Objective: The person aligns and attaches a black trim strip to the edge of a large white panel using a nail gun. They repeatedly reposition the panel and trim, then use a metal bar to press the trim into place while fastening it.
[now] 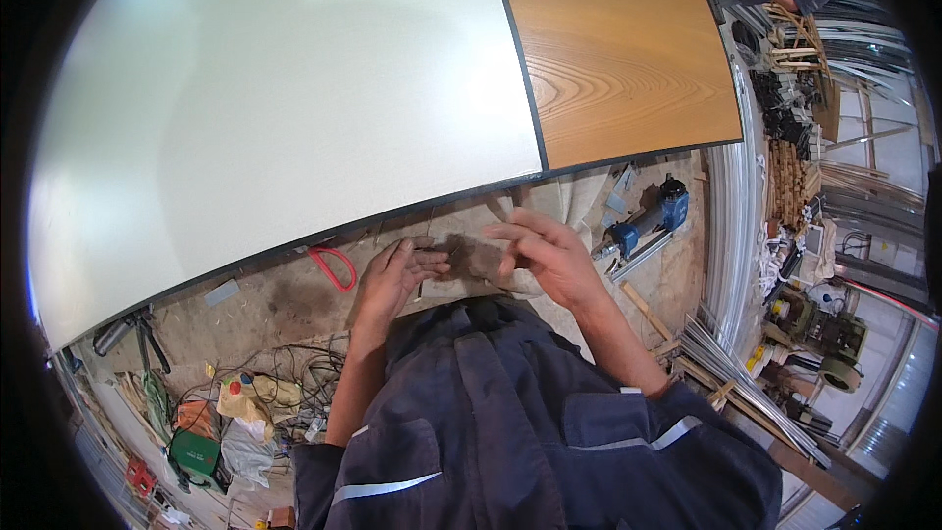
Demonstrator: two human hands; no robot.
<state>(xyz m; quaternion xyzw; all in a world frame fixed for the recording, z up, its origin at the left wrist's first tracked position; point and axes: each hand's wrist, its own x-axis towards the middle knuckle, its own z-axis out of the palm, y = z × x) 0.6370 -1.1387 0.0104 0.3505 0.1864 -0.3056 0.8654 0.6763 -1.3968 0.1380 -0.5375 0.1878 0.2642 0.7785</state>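
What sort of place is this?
Probably a fabrication workshop: a blue power tool lies near the large white panel, and long silvery strips run along the right.

1 fisheye view looks steeply down from head height, over the dark navy cloth jacket [481, 422] at lower centre, near enough that the glossy white flat panel [294, 108] fills the upper left.

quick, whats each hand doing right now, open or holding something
Left hand: open, fingers loosely extended, nothing visible in it.
Right hand: open, fingers partly bent, nothing visible in it.
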